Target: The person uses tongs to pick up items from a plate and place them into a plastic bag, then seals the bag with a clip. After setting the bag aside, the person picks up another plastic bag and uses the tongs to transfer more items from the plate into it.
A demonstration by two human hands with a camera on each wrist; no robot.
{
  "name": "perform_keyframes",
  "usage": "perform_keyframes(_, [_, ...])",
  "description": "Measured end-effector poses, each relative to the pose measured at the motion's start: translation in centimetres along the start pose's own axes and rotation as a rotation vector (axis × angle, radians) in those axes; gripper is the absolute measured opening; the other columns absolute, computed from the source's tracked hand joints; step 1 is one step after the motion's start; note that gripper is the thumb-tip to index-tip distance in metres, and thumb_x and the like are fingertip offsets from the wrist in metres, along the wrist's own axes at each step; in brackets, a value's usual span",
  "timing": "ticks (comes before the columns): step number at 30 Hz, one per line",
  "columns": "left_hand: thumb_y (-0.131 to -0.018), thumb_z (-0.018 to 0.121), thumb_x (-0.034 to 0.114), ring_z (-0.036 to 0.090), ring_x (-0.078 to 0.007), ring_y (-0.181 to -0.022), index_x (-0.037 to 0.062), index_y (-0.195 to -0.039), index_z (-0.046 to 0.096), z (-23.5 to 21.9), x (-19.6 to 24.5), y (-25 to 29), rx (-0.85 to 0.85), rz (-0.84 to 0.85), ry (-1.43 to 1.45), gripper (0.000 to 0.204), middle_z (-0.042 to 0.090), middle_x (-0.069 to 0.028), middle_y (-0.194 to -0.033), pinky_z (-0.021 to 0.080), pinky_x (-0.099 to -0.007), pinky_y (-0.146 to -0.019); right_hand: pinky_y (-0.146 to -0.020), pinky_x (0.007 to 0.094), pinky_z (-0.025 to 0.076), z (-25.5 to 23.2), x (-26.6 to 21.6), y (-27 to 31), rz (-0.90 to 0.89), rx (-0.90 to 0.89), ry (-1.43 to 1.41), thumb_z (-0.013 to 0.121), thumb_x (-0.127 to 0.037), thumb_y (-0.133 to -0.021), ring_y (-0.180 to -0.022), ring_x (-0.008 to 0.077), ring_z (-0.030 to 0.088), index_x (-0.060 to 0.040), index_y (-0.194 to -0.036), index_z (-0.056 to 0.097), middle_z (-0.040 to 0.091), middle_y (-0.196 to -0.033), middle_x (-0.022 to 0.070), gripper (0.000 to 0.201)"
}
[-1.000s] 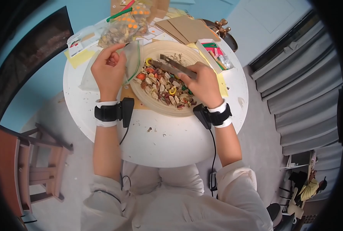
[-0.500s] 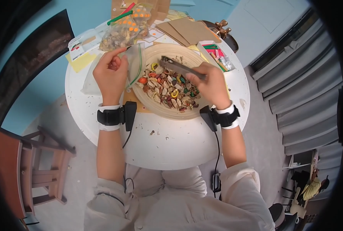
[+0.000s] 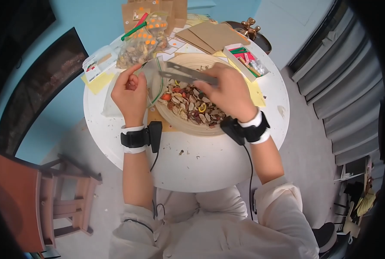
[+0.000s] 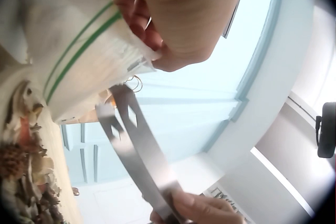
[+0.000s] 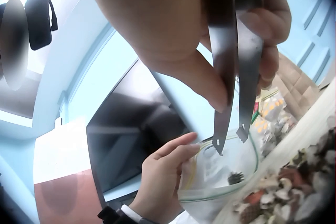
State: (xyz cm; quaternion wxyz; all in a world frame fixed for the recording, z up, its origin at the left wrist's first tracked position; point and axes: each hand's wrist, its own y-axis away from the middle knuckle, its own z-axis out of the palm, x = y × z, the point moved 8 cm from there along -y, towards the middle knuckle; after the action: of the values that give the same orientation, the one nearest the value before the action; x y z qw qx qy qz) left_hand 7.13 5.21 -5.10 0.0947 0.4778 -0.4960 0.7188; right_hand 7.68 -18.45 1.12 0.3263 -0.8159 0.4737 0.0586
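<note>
In the head view, my left hand (image 3: 129, 96) pinches the top edge of a clear zip bag (image 5: 210, 174) with a green seal line, keeping its mouth apart. My right hand (image 3: 232, 90) grips metal tongs (image 3: 188, 74) near their bent end. Their toothed tips stand apart at the bag's mouth, with nothing between them. A small dark spiky piece (image 5: 235, 178) shows inside the bag in the right wrist view. Beside the bag sits a round pale wooden tray (image 3: 179, 124) of potpourri (image 3: 191, 108): dried petals, orange pieces and yellow rings.
Filled bags with orange dots (image 3: 136, 52) stand behind the bag. Brown cards (image 3: 218, 36) lie at the back, and a white box (image 3: 246, 62) of coloured items sits at the right. Small crumbs dot the white table (image 3: 201, 168) in front.
My right hand has brought the tongs from over the tray leftward to the bag's mouth, and their tips have spread. My left hand keeps its pinch on the bag. The head view has shifted slightly.
</note>
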Motion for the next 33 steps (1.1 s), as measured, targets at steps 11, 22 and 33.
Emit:
perform_keyframes(11, [-0.082, 0.068, -0.003, 0.042, -0.0015, -0.059, 0.0032, -0.101, 0.073, 0.8, -0.3, 0.4, -0.044, -0.001, -0.024, 0.021, 0.051, 0.007, -0.067, 0.035, -0.0166, -0.055, -0.071, 0.0461, 0.048, 4.5, 4.1, 1.9, 0.058, -0.123, 0.157, 0.073, -0.026, -0.081, -0.082, 0.0368, 0.062, -0.0005, -0.088, 0.072, 0.062, -0.085, 0.0178, 0.026])
perform_keyframes(22, [-0.082, 0.068, -0.002, 0.043, -0.0015, -0.059, 0.0032, -0.1, 0.074, 1.1, -0.5, 0.6, -0.055, 0.01, -0.051, 0.02, 0.05, 0.0069, -0.067, 0.036, -0.0165, -0.055, -0.07, 0.0459, 0.049, 2.2, 5.6, 4.0, 0.039, -0.083, 0.17, 0.071, -0.019, -0.081, -0.08, 0.0354, 0.062, -0.0005, -0.077, 0.066, 0.061, -0.084, 0.0144, 0.02])
perform_keyframes(33, [-0.083, 0.067, -0.002, 0.043, -0.0009, -0.059, 0.0033, -0.103, 0.073, 0.7, -0.1, 0.5, -0.029, 0.004, -0.024, 0.022, 0.05, 0.0071, -0.067, 0.036, -0.0164, -0.055, -0.066, 0.0455, 0.045, -2.4, 2.6, 3.0, 0.022, 0.032, -0.019, 0.072, -0.015, -0.079, -0.075, 0.0366, 0.059, -0.0005, -0.079, 0.069, 0.057, -0.079, 0.0148, 0.015])
